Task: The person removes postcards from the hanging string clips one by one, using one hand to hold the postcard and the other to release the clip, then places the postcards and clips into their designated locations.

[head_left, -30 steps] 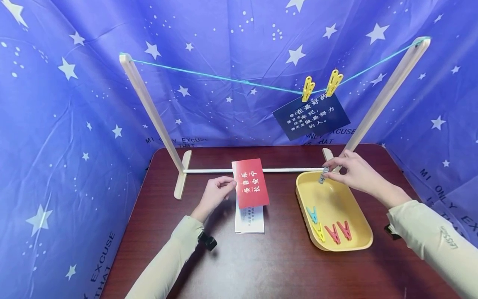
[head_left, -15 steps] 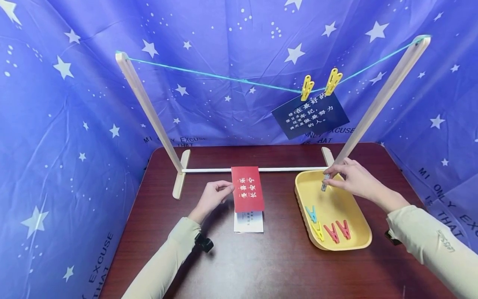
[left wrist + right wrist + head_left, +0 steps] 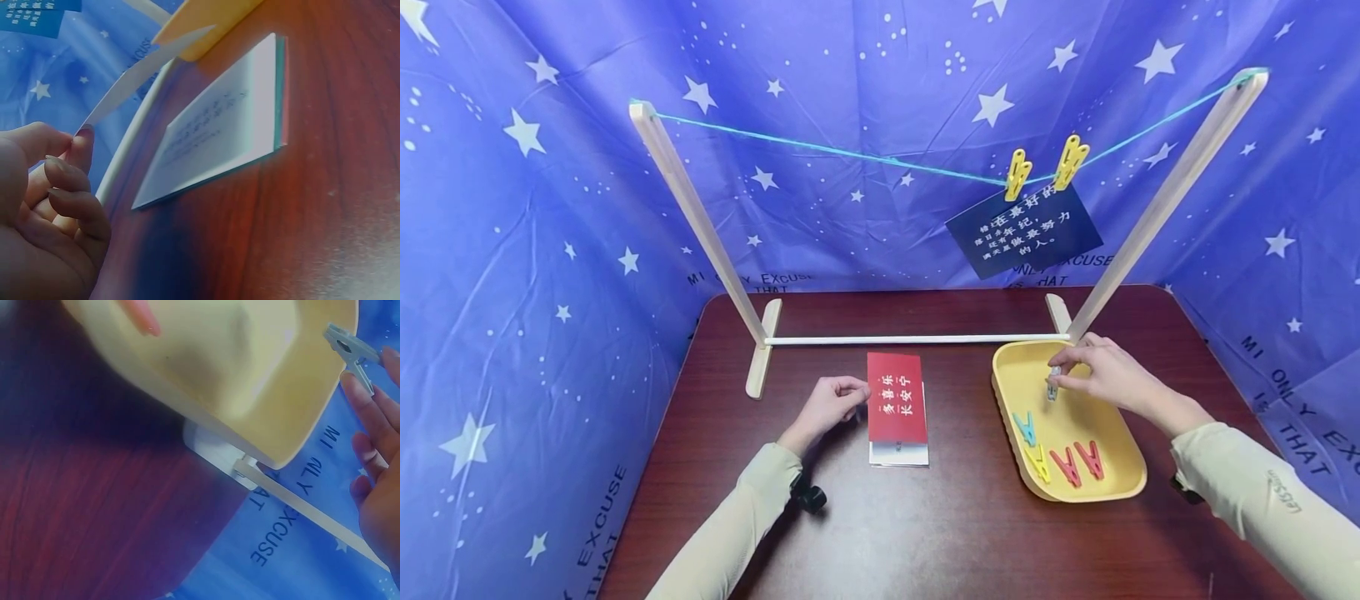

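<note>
My left hand (image 3: pixel 827 410) pinches the left edge of a red card (image 3: pixel 897 398) with white characters. In the left wrist view that card appears almost edge-on, held above a stack of cards (image 3: pixel 212 119) lying on the table. Over the far end of a yellow tray (image 3: pixel 1131 493), my right hand (image 3: pixel 1112 375) pinches a grey clothespin (image 3: pixel 351 353) between thumb and finger. Several clothespins lie in the tray: a blue one (image 3: pixel 1024 429), a yellow one (image 3: pixel 1039 463) and two red ones, among them a red clothespin (image 3: pixel 1065 467).
A wooden stand with a left post (image 3: pixel 696 221) and a right post (image 3: pixel 1172 200) carries a green string (image 3: pixel 835 152). Two yellow clothespins, one of them a yellow clothespin (image 3: pixel 1017 175), hold a dark blue card (image 3: pixel 1026 233) on it. A white rod (image 3: pixel 917 339) joins the feet.
The red card has come toward the near side with my left hand and covers more of the stack. My right hand, with the grey clothespin, has moved slightly nearer too.
</note>
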The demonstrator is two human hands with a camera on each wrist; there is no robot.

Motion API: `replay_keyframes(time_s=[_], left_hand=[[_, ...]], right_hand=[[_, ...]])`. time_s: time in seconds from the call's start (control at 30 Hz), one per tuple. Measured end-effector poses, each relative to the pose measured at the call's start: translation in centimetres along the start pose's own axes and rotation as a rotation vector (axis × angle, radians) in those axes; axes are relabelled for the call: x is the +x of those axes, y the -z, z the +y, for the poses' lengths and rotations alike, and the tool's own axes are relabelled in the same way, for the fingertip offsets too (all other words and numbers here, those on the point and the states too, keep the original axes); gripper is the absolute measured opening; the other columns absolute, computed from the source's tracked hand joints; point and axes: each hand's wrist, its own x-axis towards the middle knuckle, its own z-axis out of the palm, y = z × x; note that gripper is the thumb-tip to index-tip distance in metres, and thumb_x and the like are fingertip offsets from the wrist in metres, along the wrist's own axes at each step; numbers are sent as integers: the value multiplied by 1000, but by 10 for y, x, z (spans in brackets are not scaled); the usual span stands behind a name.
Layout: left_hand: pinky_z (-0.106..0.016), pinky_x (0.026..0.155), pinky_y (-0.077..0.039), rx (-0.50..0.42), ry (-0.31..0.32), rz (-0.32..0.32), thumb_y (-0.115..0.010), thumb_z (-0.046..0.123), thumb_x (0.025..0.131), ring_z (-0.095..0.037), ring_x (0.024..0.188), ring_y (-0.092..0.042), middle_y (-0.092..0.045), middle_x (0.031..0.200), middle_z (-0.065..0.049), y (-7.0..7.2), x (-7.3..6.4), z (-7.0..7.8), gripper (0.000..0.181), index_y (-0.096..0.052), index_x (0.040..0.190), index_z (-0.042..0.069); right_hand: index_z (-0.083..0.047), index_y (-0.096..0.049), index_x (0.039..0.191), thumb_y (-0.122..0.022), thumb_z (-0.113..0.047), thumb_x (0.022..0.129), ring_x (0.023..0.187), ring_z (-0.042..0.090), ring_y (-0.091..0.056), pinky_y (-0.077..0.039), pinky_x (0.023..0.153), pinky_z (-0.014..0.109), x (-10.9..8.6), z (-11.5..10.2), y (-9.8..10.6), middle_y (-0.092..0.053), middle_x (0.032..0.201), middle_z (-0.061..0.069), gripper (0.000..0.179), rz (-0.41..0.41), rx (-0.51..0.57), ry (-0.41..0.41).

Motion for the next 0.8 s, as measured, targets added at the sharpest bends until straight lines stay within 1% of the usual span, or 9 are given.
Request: replay_keyframes(time_s=[0.1,0.23,0.33,0.43,0.53,0.6,0.67,0.77,0.8], left_hand=[[-19,49,-35,2,9,-14,-66,4,99,-6,49,-43,-53,60,0,-2,-1,-4,22,-70,108,-15],[-18,50,-36,-9,23,-25,-66,5,99,-5,50,-43,-55,64,-1,-3,-2,-10,22,-70,107,-15],[-18,50,-35,-11,31,-29,-66,5,99,-4,50,-42,-57,66,0,-4,-3,-13,22,-70,107,-15],[-17,50,-35,-9,41,-33,-66,4,98,-4,51,-43,-61,68,-1,-5,-4,-16,22,-70,107,-16],[-17,50,-37,7,49,-32,-66,4,98,-4,52,-45,-66,72,-5,-6,-5,-17,22,-70,107,-15],[-17,50,-39,26,38,-34,-66,4,97,-5,52,-46,-68,73,-8,-6,-6,-17,22,-71,107,-15],[-18,50,-39,36,35,-33,-66,4,97,-5,52,-47,-68,73,-9,-7,-6,-18,21,-71,106,-15],[-17,50,-39,41,29,-36,-67,4,97,-6,54,-49,-67,72,-7,-8,-5,-21,20,-71,105,-14],[-17,51,-40,45,28,-39,-67,5,97,-7,55,-50,-68,73,-9,-8,-4,-22,20,-71,105,-14]], right_hand=[[-12,-80,100,-86,-27,84,82,20,-52,-41,68,34,-2,3,-5,-65,84,-10,22,3,7,14],[-13,-81,97,-87,-25,83,80,18,-52,-41,68,32,-5,5,-11,-67,79,-20,20,8,22,35],[-14,-81,95,-88,-25,82,79,17,-51,-41,67,30,-7,7,-15,-65,77,-23,19,8,33,52],[-14,-80,94,-89,-25,81,79,16,-52,-41,67,30,-8,8,-19,-66,77,-24,18,7,35,64],[-15,-81,93,-89,-25,81,79,16,-53,-42,68,31,-10,8,-21,-66,77,-23,18,6,32,63],[-14,-81,93,-89,-25,81,80,16,-53,-42,68,31,-10,7,-23,-66,77,-22,18,3,36,61],[-14,-81,94,-88,-25,82,80,16,-54,-42,68,31,-11,6,-24,-67,77,-22,18,-3,40,58],[-14,-81,94,-88,-25,83,80,15,-53,-42,67,30,-12,6,-26,-67,79,-20,18,-21,51,48],[-14,-81,95,-88,-26,83,81,14,-53,-43,67,30,-12,6,-26,-66,79,-20,18,-27,53,41]])
